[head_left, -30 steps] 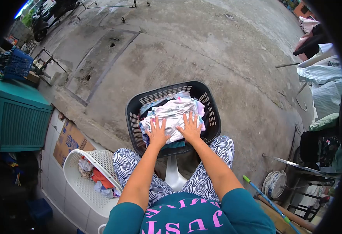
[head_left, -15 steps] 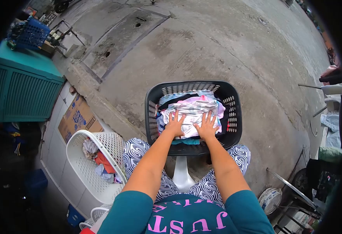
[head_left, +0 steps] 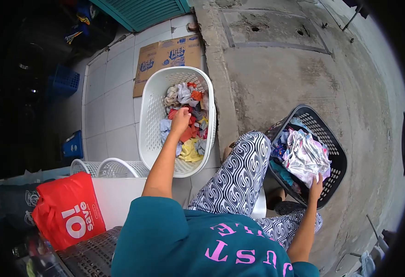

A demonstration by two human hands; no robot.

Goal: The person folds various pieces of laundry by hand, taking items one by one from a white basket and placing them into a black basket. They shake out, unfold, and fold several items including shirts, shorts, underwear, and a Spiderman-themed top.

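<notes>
My left hand (head_left: 181, 122) reaches over the white laundry basket (head_left: 147, 120), just above a red cloth (head_left: 189, 134). Its fingers are loosely bent, with nothing visibly held. Small clothes fill the basket's middle, among them a yellow cloth (head_left: 191, 151) and an orange one (head_left: 196, 95). At the right, my right hand (head_left: 316, 185) touches the near edge of a shiny pale pink and white garment (head_left: 305, 154), fingers apart. That garment lies on top of other clothes in the black laundry basket (head_left: 338, 161), which stands beyond my knees.
A flattened cardboard box (head_left: 165, 55) lies on the white tiles behind the white basket. A red shopping bag (head_left: 68, 210) and more white baskets (head_left: 115, 167) stand at lower left. A raised concrete edge (head_left: 218, 87) runs between the tiles and the rough concrete floor.
My view has turned left. My left hand has left the pale garment in the black basket and moved over the white basket. My right hand has slid to the garment's near edge.
</notes>
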